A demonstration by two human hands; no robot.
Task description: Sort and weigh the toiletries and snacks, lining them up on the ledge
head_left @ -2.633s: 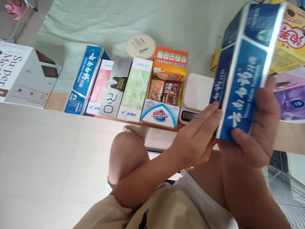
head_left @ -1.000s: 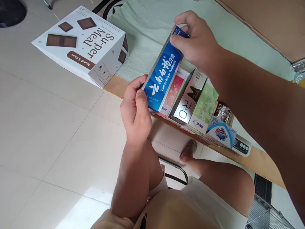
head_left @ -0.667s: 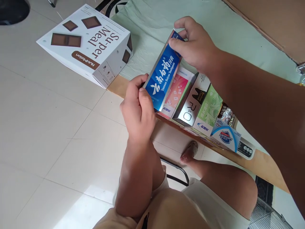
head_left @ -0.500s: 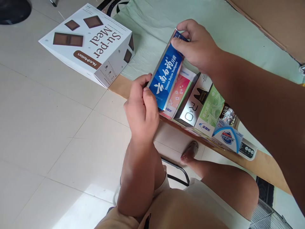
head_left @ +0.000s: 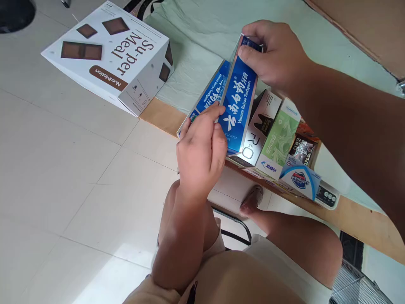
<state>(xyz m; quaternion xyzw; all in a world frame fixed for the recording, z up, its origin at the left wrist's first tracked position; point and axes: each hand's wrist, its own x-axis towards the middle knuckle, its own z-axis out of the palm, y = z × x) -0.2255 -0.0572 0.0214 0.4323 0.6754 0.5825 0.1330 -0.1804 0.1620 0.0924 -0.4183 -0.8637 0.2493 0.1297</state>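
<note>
Between both hands is a blue toothpaste box [head_left: 239,95], tilted over the row of boxes. My right hand [head_left: 278,57] is closed on its far end, thumb on the printed face. My left hand [head_left: 201,150] is closed at its near left edge, index finger and thumb against the box. Partly behind the left fingers, a second blue toothpaste box [head_left: 212,90] lies at the left of the row. Just right of the held box are a silver R&O box [head_left: 260,126] and a green-and-white box [head_left: 278,141].
A blue-and-white Safeguard box [head_left: 299,179] and a dark shiny packet [head_left: 303,148] end the row, near a white device with buttons [head_left: 327,196]. A large white Su-per Meal box [head_left: 107,63] stands at the left on the table's green cloth [head_left: 190,33]. Cardboard [head_left: 363,29] borders the far right.
Both hands have shifted the toothpaste box rightward. It now covers where the pink box showed, and the second blue toothpaste box has come into sight at its left.
</note>
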